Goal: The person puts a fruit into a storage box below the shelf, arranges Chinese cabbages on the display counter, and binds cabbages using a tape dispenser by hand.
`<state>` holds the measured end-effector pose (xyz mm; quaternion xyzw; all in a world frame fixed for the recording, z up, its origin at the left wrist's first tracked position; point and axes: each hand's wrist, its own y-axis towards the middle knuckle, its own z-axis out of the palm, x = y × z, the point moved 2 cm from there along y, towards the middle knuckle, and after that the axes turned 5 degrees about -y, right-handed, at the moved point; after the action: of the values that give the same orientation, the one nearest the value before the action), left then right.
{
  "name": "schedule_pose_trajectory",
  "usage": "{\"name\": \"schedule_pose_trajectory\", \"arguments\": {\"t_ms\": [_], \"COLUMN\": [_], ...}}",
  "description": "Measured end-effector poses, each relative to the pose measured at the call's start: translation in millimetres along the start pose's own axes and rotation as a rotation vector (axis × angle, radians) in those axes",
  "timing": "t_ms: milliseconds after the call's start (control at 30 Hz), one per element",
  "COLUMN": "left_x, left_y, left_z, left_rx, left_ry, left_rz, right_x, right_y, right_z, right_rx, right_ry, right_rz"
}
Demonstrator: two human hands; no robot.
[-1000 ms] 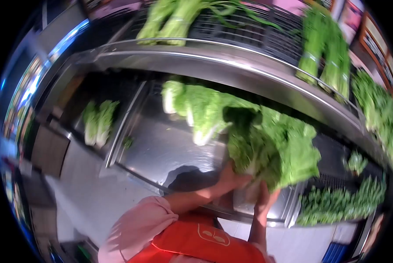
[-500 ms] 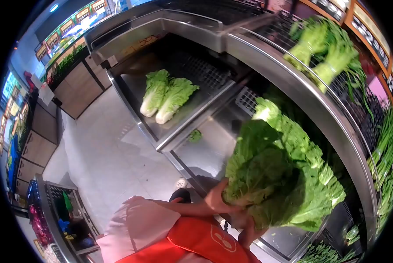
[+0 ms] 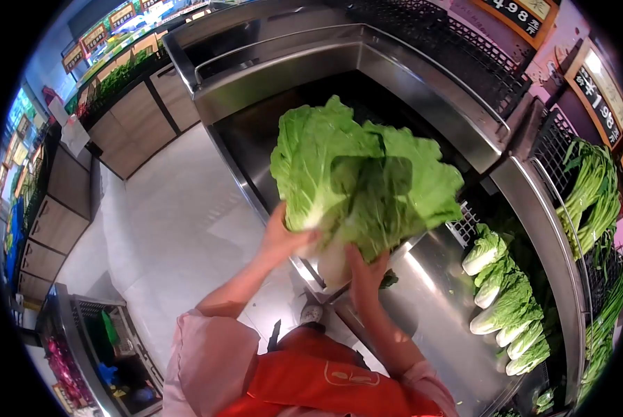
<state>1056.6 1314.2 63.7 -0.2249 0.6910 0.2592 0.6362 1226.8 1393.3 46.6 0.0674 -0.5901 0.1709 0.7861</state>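
Note:
Two leafy heads of Chinese cabbage fill the space between my hands, leaves pointing away from me and white stem ends toward me. My left hand grips their left side near the stems. On the right, my right hand is closed round the lower part, thumb up along the leaves. The bundle is over the far metal display bay and hides much of its floor. A row of several smaller Chinese cabbages lies along the right side of the nearer metal bay.
A steel rail borders the back of the display. Bunches of green vegetables lie on the right upper shelf, below price signs. A crate stand is at lower left. Wooden counters stand across the tiled floor.
My hands have carried the cabbages from the nearer bay to the far bay, leftward in view. My view has turned, and the cabbage row in the nearer bay is uncovered.

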Motion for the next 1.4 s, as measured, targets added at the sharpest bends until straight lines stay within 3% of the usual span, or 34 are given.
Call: {"name": "schedule_pose_trajectory", "arguments": {"t_ms": [100,200,333,433,533,600,667,767,833,867,900,933,967,1033,1100,1133,1167,1233,1267,1333,1400], "left_x": [16.3,35.6,72.9,108.0,131.2,135.1,136.9,157.3,158.9,148.0,161.9,173.5,163.5,122.0,46.6,32.3,20.6,34.1,45.7,55.6,48.5], "left_y": [43.5,83.5,131.3,163.1,176.6,176.8,177.3,181.3,184.9,182.4,193.0,204.7,204.4,187.0,114.2,90.1,58.4,-0.1,-27.6,-84.8,-139.0], "left_z": [-33.2,-65.4,-101.4,-117.0,-124.8,-118.4,-114.4,-119.8,-127.4,-124.1,-137.4,-148.4,-138.6,-108.1,11.7,62.0,113.8,213.3,260.7,354.9,437.6], "left_rx": [-0.033,-0.061,-0.183,-0.017,0.049,0.100,0.142,0.188,0.238,0.188,0.195,0.198,0.086,-0.167,-0.080,0.081,0.305,0.644,0.790,0.953,0.886], "left_ry": [-0.310,-0.381,-0.205,-0.150,-0.037,-0.081,0.044,0.080,0.109,0.267,0.376,0.485,0.683,1.053,0.633,0.485,0.397,0.262,0.220,0.196,0.150], "left_rz": [-0.214,-0.431,-0.424,-0.225,-0.271,-0.312,-0.323,-0.324,-0.333,-0.337,-0.254,-0.170,0.050,0.509,0.555,0.550,0.381,0.273,0.220,0.124,0.114], "right_x": [-19.4,-36.6,-67.0,-95.3,-96.6,-100.8,-51.2,-48.0,-56.2,-58.7,-52.7,-41.5,-26.4,-2.7,-1.0,-4.4,-8.9,0.3,7.8,25.6,21.1], "right_y": [37.6,64.3,91.2,98.5,92.0,96.1,80.6,78.5,80.5,80.6,73.6,64.2,51.9,23.6,-3.0,-18.4,-34.1,-77.9,-101.2,-143.4,-174.5], "right_z": [42.8,60.9,59.1,53.0,54.2,54.1,48.4,39.2,25.9,15.6,2.2,-17.3,-41.1,-93.6,-169.5,-212.1,-255.1,-337.6,-371.8,-430.1,-486.8], "right_rx": [0.029,-0.012,-0.096,0.008,0.011,0.069,0.206,0.180,0.157,0.147,0.120,0.099,0.082,-0.050,-0.290,-0.438,-0.585,-0.789,-0.950,-1.024,-0.998], "right_ry": [0.114,0.092,-0.199,-0.508,-0.914,-0.928,-0.544,-0.744,-0.829,-0.875,-0.787,-0.702,-0.615,-0.550,-0.597,-0.578,-0.552,-0.327,-0.598,-0.595,-0.498], "right_rz": [0.046,0.073,0.191,0.240,0.245,0.287,0.443,0.286,0.070,-0.038,-0.190,-0.200,-0.210,-0.269,-0.238,-0.243,-0.248,-0.143,-0.256,-0.119,-0.030]}}
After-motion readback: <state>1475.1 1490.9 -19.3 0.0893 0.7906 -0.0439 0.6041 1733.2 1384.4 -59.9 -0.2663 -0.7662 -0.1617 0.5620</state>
